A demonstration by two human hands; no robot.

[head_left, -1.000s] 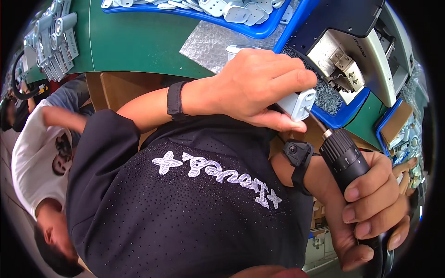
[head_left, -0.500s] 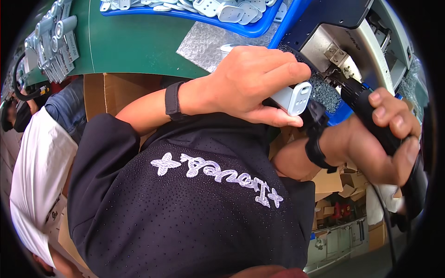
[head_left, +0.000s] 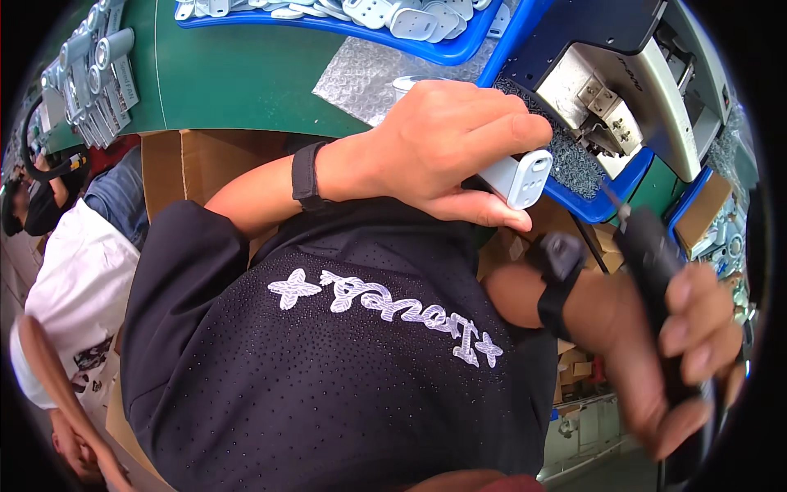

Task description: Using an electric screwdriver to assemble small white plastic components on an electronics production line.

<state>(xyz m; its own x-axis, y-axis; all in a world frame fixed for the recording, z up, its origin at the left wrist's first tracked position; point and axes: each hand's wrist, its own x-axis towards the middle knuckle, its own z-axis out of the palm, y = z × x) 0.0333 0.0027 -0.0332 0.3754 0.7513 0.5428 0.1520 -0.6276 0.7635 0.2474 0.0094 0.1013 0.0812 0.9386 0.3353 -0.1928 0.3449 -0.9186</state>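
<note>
My left hand [head_left: 455, 143] is closed around a pale, boxy plastic housing [head_left: 529, 179]. Its end face, with small holes and a slot, points right, while the rest is hidden inside the hand. My right hand [head_left: 668, 353] grips a black electric screwdriver [head_left: 648, 246], blurred by motion, its thin bit aimed up and left. A gap separates the bit from the housing. Beyond the screwdriver stands a screw feeder machine [head_left: 672, 107] with a metal outlet block [head_left: 611, 115]. Loose small screws [head_left: 578, 174] lie below it in a blue tray [head_left: 592, 215].
On the green table [head_left: 238, 90], a blue tray [head_left: 447, 56] holds several flat pale plates. Bubble wrap [head_left: 352, 74] lies nearby. Pale round-ended parts [head_left: 102, 61] are stacked at far left. A cardboard box [head_left: 201, 168] stands below the table edge; a person in white [head_left: 78, 254] is at left.
My right hand has drawn the screwdriver away from the feeder's outlet block, down toward me. My left hand keeps the housing nearly still. The person at left has moved an arm.
</note>
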